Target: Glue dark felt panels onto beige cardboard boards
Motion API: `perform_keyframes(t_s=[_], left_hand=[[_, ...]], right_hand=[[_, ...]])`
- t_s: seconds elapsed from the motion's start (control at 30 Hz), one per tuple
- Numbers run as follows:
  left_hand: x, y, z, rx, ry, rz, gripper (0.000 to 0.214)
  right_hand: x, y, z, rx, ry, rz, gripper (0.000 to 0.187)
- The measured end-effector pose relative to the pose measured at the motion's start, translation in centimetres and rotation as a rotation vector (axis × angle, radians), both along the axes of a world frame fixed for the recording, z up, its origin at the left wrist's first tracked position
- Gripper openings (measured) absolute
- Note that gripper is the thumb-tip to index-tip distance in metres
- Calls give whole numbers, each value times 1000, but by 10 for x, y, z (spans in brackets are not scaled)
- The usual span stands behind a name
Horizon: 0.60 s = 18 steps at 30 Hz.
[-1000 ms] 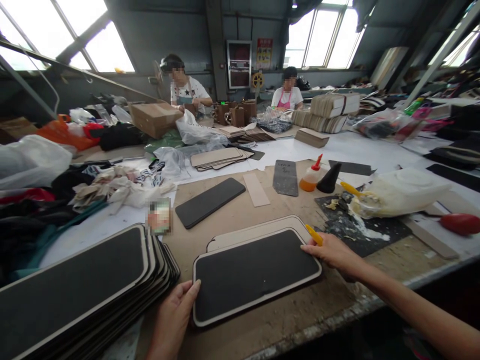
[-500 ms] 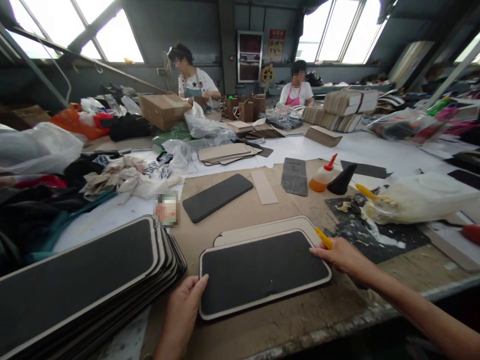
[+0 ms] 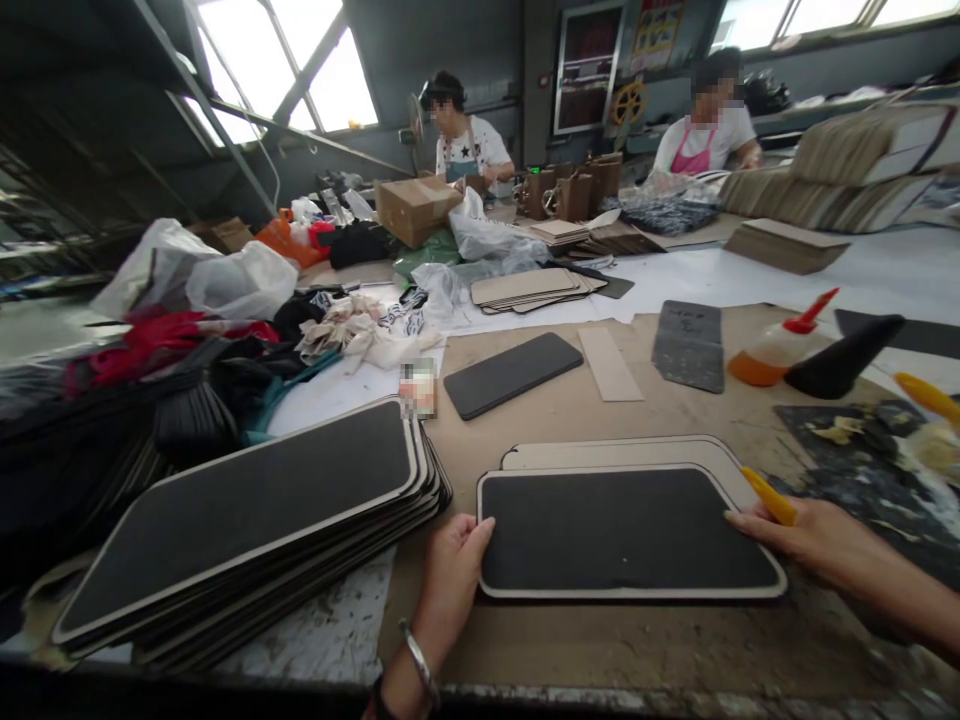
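A flat black panel (image 3: 622,535) with rounded corners and a pale border lies level in front of me, held at both ends. My left hand (image 3: 454,560) pinches its left edge, thumb on top; a metal bangle circles that wrist. At the right corner, my right hand (image 3: 799,530) grips the panel and also keeps a yellow tool (image 3: 769,495) in its fingers; the tool's kind cannot be made out. Just behind the panel, partly covered by it, is a beige board (image 3: 615,456) with a dark outline. To the left stands a stack of similar bordered panels (image 3: 262,490).
Beyond the panel lie a smaller black pad (image 3: 514,373), a beige strip (image 3: 610,365) and a grey template (image 3: 688,345). A red-tipped glue bottle (image 3: 772,350) and black cone (image 3: 844,357) stand at right, near a glue-stained mat (image 3: 840,450). Two people work across the table.
My view has turned left, so everything sits further right in the picture. Both hands keep the same grip on the panel, and the yellow tool stays in my right hand.
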<state>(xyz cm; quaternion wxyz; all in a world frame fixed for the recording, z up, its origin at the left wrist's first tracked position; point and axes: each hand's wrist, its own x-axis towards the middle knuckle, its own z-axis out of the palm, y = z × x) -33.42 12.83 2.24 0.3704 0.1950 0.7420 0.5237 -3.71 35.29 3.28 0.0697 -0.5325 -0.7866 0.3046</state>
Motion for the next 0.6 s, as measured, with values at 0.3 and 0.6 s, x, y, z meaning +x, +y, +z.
perform_keyframes(t_s=[0.3,0.6], left_hand=[[-2,-1,6,-67,-35,-48,48],[-3,0,15,-56,-119,-31,51]], right_hand=[[-20,-20,33,-102,-197,-61,26],[-11,-18,29,-220,-51,-59,28]])
